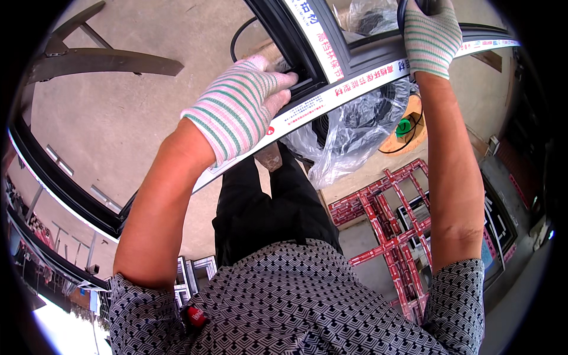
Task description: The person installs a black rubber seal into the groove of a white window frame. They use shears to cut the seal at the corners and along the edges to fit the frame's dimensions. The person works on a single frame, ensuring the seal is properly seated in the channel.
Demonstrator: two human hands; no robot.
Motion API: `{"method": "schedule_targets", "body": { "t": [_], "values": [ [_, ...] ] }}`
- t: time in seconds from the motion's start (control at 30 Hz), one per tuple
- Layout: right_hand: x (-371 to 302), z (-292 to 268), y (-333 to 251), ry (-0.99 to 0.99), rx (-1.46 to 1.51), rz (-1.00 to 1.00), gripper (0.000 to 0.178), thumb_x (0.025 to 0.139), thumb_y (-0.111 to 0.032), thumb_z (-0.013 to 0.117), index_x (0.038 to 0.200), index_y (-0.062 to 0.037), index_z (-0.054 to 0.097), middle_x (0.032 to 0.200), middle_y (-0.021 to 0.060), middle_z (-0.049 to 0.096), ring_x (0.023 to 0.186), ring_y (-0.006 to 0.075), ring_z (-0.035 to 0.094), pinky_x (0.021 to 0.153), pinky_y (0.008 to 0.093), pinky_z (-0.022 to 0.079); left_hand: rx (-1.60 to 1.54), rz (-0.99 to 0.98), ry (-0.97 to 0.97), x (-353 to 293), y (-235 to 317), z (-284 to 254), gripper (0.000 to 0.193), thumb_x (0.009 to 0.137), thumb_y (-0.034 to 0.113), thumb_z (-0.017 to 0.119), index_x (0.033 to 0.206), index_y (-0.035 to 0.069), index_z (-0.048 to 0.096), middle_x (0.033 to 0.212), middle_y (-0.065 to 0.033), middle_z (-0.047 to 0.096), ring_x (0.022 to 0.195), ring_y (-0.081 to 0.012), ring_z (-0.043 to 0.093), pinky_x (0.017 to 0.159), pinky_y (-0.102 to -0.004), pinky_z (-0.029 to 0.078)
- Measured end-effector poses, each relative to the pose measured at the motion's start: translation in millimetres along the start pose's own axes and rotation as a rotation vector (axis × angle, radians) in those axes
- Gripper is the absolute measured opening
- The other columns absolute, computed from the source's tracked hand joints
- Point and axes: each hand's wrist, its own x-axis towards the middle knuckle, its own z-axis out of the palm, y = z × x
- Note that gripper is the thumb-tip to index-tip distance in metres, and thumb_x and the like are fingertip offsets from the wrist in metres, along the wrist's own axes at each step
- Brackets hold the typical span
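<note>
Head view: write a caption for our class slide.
Left hand and right hand, both gloved, at a black frame.

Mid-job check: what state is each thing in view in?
Black frame: edges partly covered in printed film
Left hand: gloved, touching the frame
Right hand: gloved, at the frame, fingertips unclear
Clear plastic: crumpled
Red-wrapped frames: wrapped, bars crossing

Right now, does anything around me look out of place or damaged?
No damage or spill stands out. The clear plastic wrap near the tan reel looks untidy, though: it's loose and rumpled, below the black frame.
</note>
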Motion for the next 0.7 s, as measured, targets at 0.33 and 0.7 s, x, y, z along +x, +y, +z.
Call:
{"method": "schedule_targets", "body": {
  "t": [0.33, 0.7],
  "values": [
    [-1, -3, -7, -0.010, -0.097, 0.010, 0.026, 0.094, -0.005, 0.073, 0.119, -0.0003, 0.068, 0.082, -0.0025, 0.063, 0.070, 0.0034, 0.050, 0.063, 0.0209, 0.045, 0.061, 0.013, -0.060, -3, 13, -7, 0.055, 0.099, 0.034, 0.067, 0.136, -0.006, 0.064, 0.112, -0.0185, 0.062, 0.113, -0.0321, 0.059, 0.099, -0.0418, 0.050],
    [-1, -3, -17, 0.019, -0.245, -0.011, 0.027, 0.092, -0.010, 0.075, 0.118, -0.0010, 0.070, 0.078, -0.0003, 0.065, 0.068, 0.0054, 0.052, 0.063, 0.0243, 0.047, 0.304, 0.058, 0.287, -10, 28, 28, 0.065, 0.074, 0.041, 0.087, 0.115, -0.006, 0.068, 0.105, -0.0196, 0.065, 0.101, -0.0355, 0.062, 0.093, -0.0434, 0.052]
  ]
}}
